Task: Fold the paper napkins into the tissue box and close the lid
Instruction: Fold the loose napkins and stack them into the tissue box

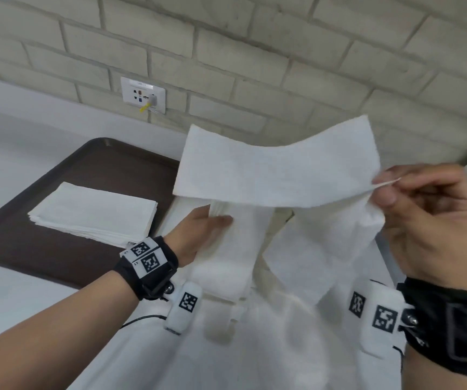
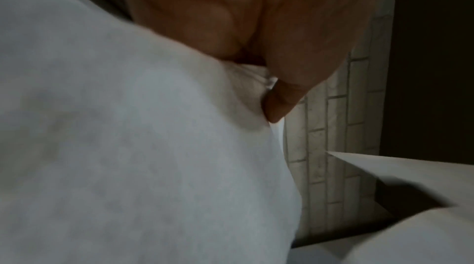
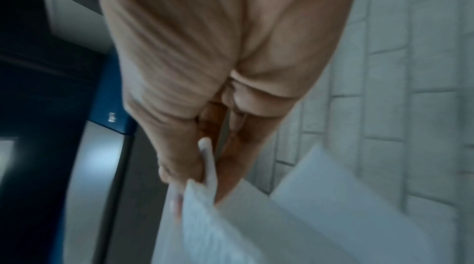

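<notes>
A white paper napkin [image 1: 277,170] is held up in the air in front of me, with its top band stretched between both hands and two parts hanging below. My left hand [image 1: 212,223] grips the left hanging part, thumb on top; the left wrist view shows that thumb [image 2: 277,106] pressing into the napkin [image 2: 128,146]. My right hand [image 1: 387,190] pinches the napkin's right edge between thumb and forefinger, and the right wrist view shows the napkin [image 3: 205,167] caught between those fingers. A beige edge [image 1: 285,218] shows between the hanging parts; I cannot tell whether it is the tissue box.
A stack of folded white napkins [image 1: 94,215] lies on a dark brown tray [image 1: 57,266] at the left, on a white tabletop. A brick wall with a wall socket [image 1: 143,94] stands close behind. A black cable [image 1: 139,319] runs under my left wrist.
</notes>
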Motion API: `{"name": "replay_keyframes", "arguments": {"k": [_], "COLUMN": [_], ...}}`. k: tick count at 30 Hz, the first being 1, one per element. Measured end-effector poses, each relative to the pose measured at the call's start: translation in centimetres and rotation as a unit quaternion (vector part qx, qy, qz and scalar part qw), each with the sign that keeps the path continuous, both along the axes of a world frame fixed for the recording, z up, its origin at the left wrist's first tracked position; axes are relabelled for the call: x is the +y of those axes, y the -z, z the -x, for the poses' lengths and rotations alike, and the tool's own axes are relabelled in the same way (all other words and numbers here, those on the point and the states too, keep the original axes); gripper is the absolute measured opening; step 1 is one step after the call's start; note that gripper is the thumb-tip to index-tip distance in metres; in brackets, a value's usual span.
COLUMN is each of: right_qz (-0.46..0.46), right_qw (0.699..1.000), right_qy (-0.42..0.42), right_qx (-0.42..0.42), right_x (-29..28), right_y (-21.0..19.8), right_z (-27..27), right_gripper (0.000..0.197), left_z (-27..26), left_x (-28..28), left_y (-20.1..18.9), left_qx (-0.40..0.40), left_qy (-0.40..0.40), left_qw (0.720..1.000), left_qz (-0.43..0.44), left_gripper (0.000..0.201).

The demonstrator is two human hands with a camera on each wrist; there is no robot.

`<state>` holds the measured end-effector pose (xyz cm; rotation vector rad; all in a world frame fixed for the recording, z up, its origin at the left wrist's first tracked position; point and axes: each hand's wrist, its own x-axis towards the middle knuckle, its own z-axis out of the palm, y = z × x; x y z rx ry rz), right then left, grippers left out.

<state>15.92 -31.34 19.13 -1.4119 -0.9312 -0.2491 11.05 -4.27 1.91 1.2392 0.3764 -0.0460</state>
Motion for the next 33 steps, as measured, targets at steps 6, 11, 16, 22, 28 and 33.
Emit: {"name": "replay_keyframes", "arguments": {"k": [6,11,16,22,28,33], "right_qz": [0.202,0.269,0.307,0.368,0.352,0.203], "right_qw": [0.975,0.954,0.946,0.928,0.932,0.976], "right_qy": [-0.011,-0.033,-0.052,0.026,0.025,0.027], "right_qx": [0.089,0.131,0.091,0.058,0.083,0.073], "right_x": [-0.2,0.1,1.6,2.3,1.5,-0.7], "right_y": [6.0,6.5,5.5,6.0,5.6,3.3], "right_z": [-1.5,-1.3,-0.2,-1.0,-0.8,0.6], "right_gripper": [0.019,0.014,0.012,0.017,0.013,0.023], "left_z": [0.9,0.7,0.8,1.7,1.6,0.9], "left_x": [0.0,0.1,-0.5,-1.5,-1.2,1.5], "left_y": [-1.6,-1.6,-1.9,-1.7,-0.6,0.2], "left_qx": [-0.027,0.011,0.024,-0.026,-0.05,-0.045], "left_qy": [0.063,0.072,0.11,0.155,0.127,0.03], "left_qw": [0.997,0.995,0.993,0.988,0.99,0.997], "left_qz": [0.042,0.064,0.042,0.014,-0.046,-0.055], "left_gripper": [0.015,0.022,0.02,0.028,0.033,0.053]}}
